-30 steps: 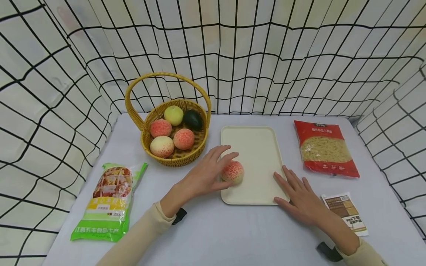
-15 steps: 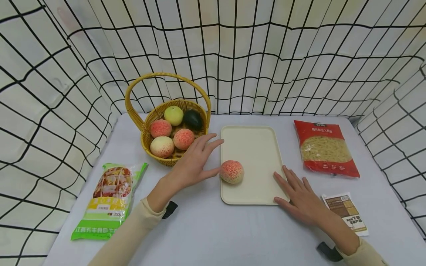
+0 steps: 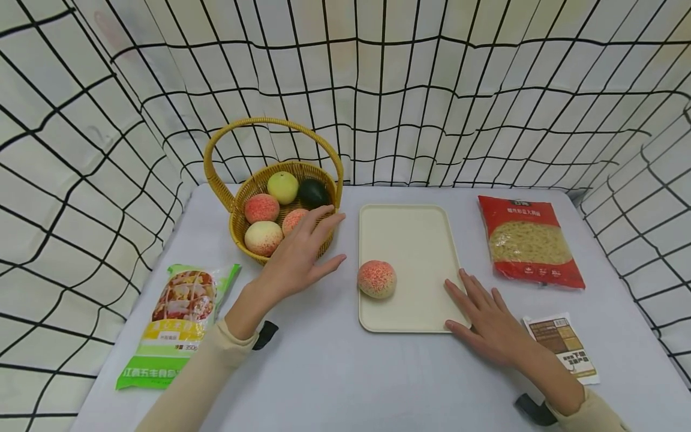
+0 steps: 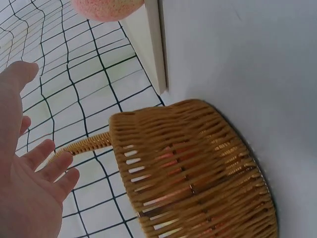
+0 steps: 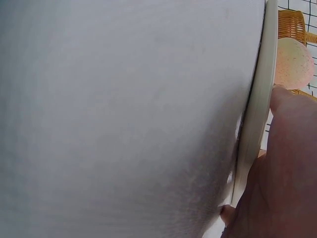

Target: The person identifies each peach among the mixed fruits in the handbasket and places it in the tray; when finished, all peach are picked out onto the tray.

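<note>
Peach (image 3: 376,279) on tray (image 3: 412,237), 8 o'clock; five fruits (image 3: 263,238) left in basket (image 3: 234,225), early days imo. Left hand (image 3: 294,258) empty, fingers apart; right hand (image 3: 488,327) spread, touching tray.

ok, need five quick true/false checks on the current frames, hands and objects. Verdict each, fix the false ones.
1. One peach sits on the tray. True.
2. The left hand is gripping a peach. False: the left hand is open and holds nothing, beside the basket.
3. The right hand touches the tray's right edge. True.
4. The red bag lies left of the basket. False: the red bag lies right of the tray.
5. A dark green fruit is inside the basket. True.
</note>
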